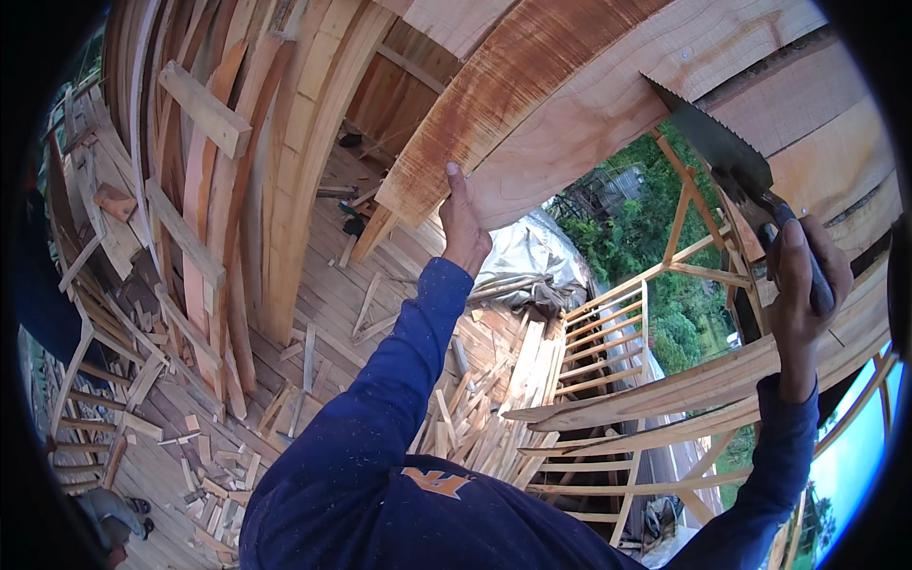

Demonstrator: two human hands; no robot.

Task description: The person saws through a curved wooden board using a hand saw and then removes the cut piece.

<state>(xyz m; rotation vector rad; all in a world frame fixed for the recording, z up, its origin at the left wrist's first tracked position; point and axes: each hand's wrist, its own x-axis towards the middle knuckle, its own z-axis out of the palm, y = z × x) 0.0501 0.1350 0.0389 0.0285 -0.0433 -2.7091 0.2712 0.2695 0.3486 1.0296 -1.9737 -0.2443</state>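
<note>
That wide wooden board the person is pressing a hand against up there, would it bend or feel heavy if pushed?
The wide board looks thick and broad, so probably stiff and fairly heavy. Its rough-sawn face likely grips the left hand rather than slipping. The handsaw in the right hand has a thin blade, probably springy.

Below my hands, offcuts (475,418) lie heaped on the plank floor (332,285). Off to my left stand curved wall boards (275,171) with a short cleat (204,109) nailed across them. Between my hands, lower down, a grey tarp (532,256) lies crumpled beside a wooden railing (608,332). Beyond the railing, under my right hand, I see green trees (646,218). Far below left, scrap pieces (214,470) litter the floor.
</note>
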